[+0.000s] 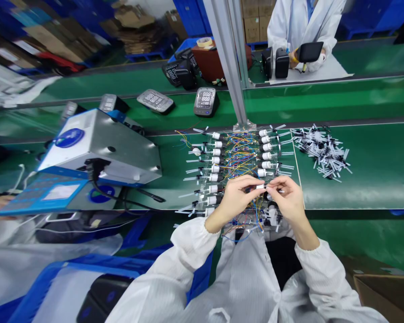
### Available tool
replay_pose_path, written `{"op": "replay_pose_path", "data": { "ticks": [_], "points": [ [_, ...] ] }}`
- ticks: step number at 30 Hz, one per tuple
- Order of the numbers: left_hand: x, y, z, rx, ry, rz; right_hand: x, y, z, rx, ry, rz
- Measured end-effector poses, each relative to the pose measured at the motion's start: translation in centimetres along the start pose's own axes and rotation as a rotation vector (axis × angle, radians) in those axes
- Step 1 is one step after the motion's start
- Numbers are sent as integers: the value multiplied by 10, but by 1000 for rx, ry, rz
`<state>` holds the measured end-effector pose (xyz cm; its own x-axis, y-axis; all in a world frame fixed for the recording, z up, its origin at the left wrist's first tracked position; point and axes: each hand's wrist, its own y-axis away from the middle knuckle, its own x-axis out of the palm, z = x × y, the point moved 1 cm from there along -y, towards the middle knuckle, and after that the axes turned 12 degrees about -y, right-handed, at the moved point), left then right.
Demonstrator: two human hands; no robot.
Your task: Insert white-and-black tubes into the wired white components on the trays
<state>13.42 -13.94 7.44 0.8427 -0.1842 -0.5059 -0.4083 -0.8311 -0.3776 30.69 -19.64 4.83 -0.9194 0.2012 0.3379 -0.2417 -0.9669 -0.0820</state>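
My left hand (240,194) pinches a small white cylindrical part (260,186) between thumb and fingertips. Against the other end of that part, my right hand (286,194) has its thumb and fingers closed on something too small to make out. Both hands meet over the right column of wired assemblies. These assemblies have white cylinders (216,160), black ends, clear tubes and thin coloured wires (240,154), laid in two columns. Right of them is a pile of short white tubes with black pieces (323,152).
A grey and blue machine (128,148) with a black cable stands at left. Display units (205,101) rest behind the assemblies, near a metal post (227,58). Across the bench a person in a white coat (303,27) handles a black device.
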Motion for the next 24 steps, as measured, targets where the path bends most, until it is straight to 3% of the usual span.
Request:
{"op": "replay_pose_path", "data": {
  "ticks": [8,14,17,19,24],
  "points": [
    [-1,0,-3,144,-86,-18,4,2,-1,-35,-41,-49],
    [-8,0,1,330,-182,78,-1,4,3,-112,133,60],
    [-6,2,7,357,-211,134,-8,2,1,-99,220,165],
    [-3,3,9,346,-188,111,-12,0,-1,-81,154,183],
    [3,4,9,341,-142,5,-12,1,-5,-92,-30,69]
  ]
}}
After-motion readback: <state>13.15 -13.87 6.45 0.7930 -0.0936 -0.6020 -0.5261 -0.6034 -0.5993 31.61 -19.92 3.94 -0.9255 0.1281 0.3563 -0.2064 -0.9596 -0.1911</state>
